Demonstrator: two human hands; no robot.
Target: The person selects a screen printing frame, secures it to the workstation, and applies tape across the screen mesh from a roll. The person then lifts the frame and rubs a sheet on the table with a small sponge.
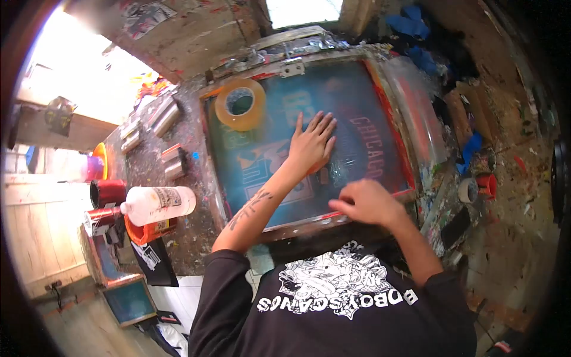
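Note:
A wooden-framed silkscreen (pixel 380 89) with blue mesh lies in front of me, bearing "CHICAGO" lettering and other stencil shapes. My left hand (pixel 312 143) rests flat near the middle of the mesh, fingers spread. Over the near right part of the screen is my right hand (pixel 370 203), slightly blurred, its fingers curled and the thumb pointing left. Whatever it may hold is hidden. A shiny clear patch (pixel 339 172) shows on the mesh between the hands. At the screen's far left corner lies a large roll of clear tape (pixel 254 108).
Left of the screen, a white bottle (pixel 163 203) lies near an orange container (pixel 143 231) and red cans (pixel 108 193). Several metal-and-wood blocks (pixel 173 162) sit on the stained table. A plastic sheet (pixel 416 113) lies along the right side, with a small tape roll (pixel 467 190) beyond.

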